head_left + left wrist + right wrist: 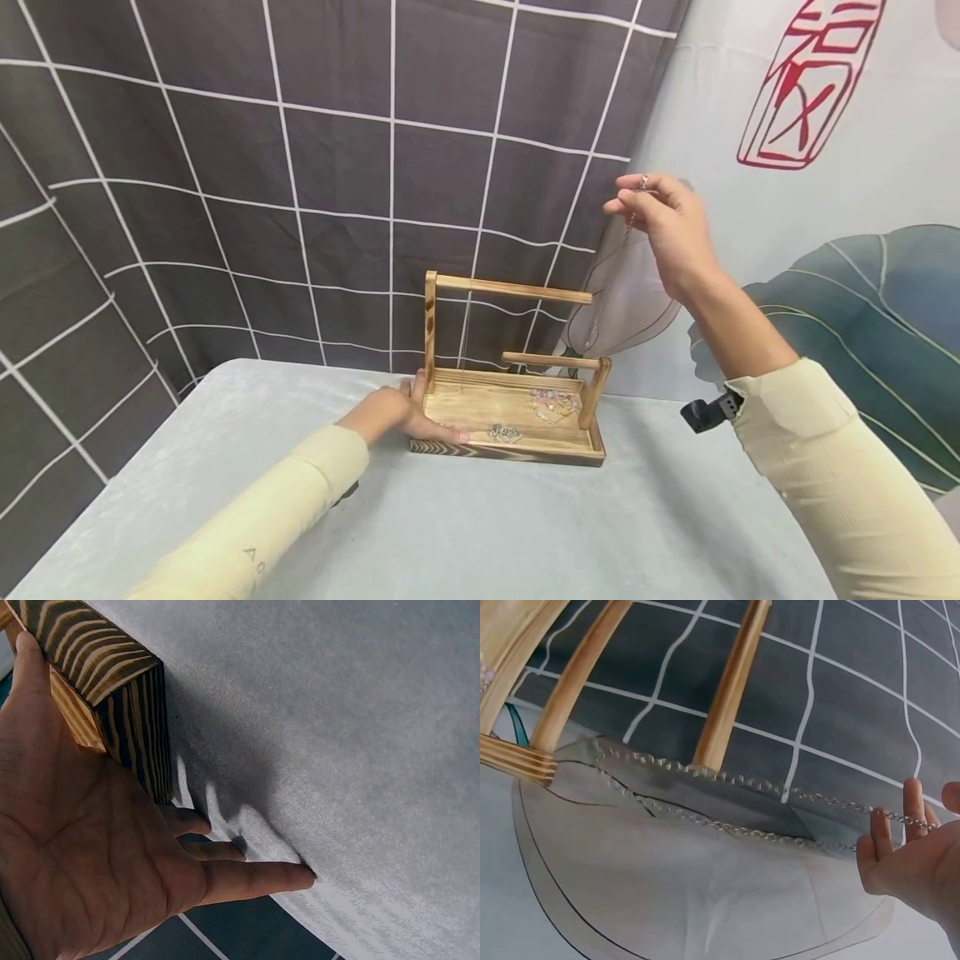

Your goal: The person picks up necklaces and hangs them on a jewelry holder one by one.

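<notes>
A wooden jewelry stand (517, 457) with a shallow tray base and two crossbars stands on the table. At its left end rests my left hand (97, 840), thumb along the front rim and other fingers extended beside the end wall. High at the right, my right hand (671, 225) holds a silver chain necklace (757, 784) at its top. The chain hangs as a long loop, beside the upper crossbar's free end in the right wrist view; whether it touches the bar I cannot tell.
Inside the tray lie a small heap of silver chain (504, 433) and a pastel-colored beaded piece (553, 403). A thin strand (465, 333) hangs from the upper crossbar (517, 289). The lower crossbar (551, 360) is on the right. Behind the table (480, 525) hangs a grid-patterned curtain (337, 192).
</notes>
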